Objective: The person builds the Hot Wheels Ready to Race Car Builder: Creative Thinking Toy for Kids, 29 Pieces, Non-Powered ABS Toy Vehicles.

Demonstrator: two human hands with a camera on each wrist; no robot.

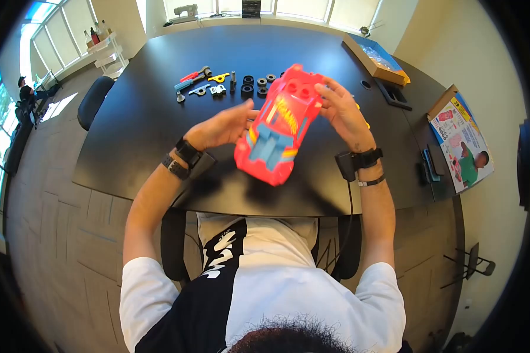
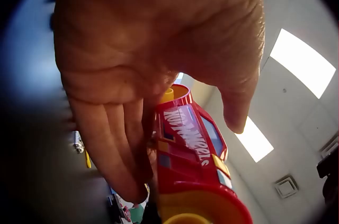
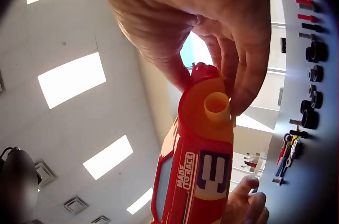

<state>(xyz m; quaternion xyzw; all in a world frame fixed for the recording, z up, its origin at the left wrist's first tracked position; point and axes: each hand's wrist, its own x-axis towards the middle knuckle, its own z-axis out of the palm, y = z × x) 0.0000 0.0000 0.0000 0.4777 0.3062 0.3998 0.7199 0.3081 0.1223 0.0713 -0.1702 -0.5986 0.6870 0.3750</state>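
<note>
A red toy car body (image 1: pixel 285 120) with yellow Hot Wheels lettering and blue panels is held up over the dark table, tilted. At its upper right end, my right hand (image 1: pixel 344 115) grips it between thumb and fingers. Seen from the right wrist, the car's side (image 3: pixel 209 174) carries a "Made to Race" print, and a yellow peg sits in the wheel arch near the fingers. My left hand (image 1: pixel 227 125) is at the car's left side, fingers fairly straight. In the left wrist view its thumb (image 2: pixel 238 102) stands away from the car.
Beyond the car lie toy tools (image 1: pixel 194 76), a yellow part (image 1: pixel 219 77) and several black wheels (image 1: pixel 247 89). An open cardboard box (image 1: pixel 378 59) stands at the back right. A printed box panel (image 1: pixel 462 141) is at the right edge, near a dark blue object (image 1: pixel 431 165).
</note>
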